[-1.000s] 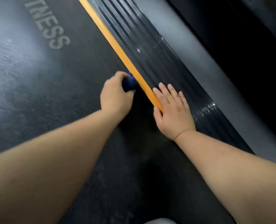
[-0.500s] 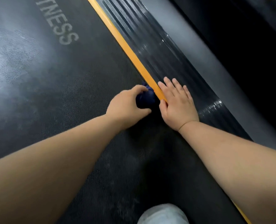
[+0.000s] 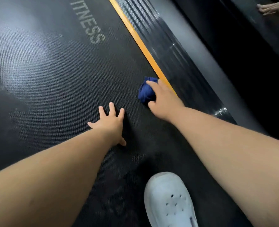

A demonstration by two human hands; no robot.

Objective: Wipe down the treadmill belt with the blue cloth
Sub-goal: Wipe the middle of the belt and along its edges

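The dark textured treadmill belt (image 3: 53,82) fills most of the view, with pale "FITNESS" lettering near the top. A bunched blue cloth (image 3: 146,92) lies on the belt right beside the orange edge strip. My right hand (image 3: 164,102) grips the cloth, fingers and thumb curled round it. My left hand (image 3: 110,124) rests flat on the belt, fingers spread, a short way left of and nearer than the cloth.
An orange strip (image 3: 142,45) borders the belt, with a ribbed black side rail (image 3: 171,51) and a grey frame beyond. My white perforated shoe (image 3: 168,202) stands on the belt at the bottom. Another person's hand (image 3: 272,8) shows at the top right.
The cloth has passed from my left hand to my right hand. My left hand let go and moved left to lie flat on the belt. My right hand left the side rail.
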